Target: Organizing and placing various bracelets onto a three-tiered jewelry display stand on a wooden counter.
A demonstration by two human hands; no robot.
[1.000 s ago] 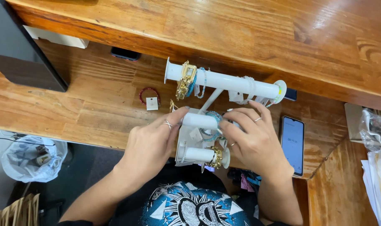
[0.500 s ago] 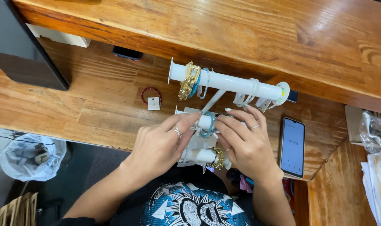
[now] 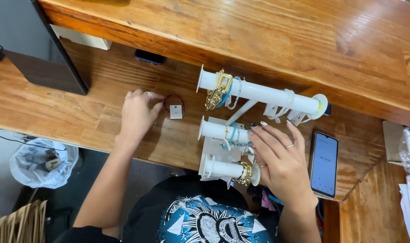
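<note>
A white three-bar bracelet stand (image 3: pixel 218 153) sits on the wooden desk (image 3: pixel 79 117) in front of me. Its top bar (image 3: pixel 263 93) carries a gold chain bracelet (image 3: pixel 217 90) and several beaded ones. My right hand (image 3: pixel 279 157) rests against the right end of the middle bar (image 3: pixel 216 131), fingers spread over a blue beaded bracelet (image 3: pixel 232 136). To the left, my left hand (image 3: pixel 136 114) reaches a small red beaded bracelet (image 3: pixel 173 102) with a white tag (image 3: pixel 175 112) lying on the desk; the fingertips touch it. The lowest bar holds another gold bracelet (image 3: pixel 244 173).
A smartphone (image 3: pixel 324 164) with a lit screen lies right of the stand. A raised wooden counter (image 3: pixel 268 31) runs along the back. A dark monitor (image 3: pixel 31 49) stands at the left. A plastic bag (image 3: pixel 40 163) lies on the floor below.
My left hand has left the stand and moved left across the desk to the red bracelet. My right hand stays at the stand's middle bar.
</note>
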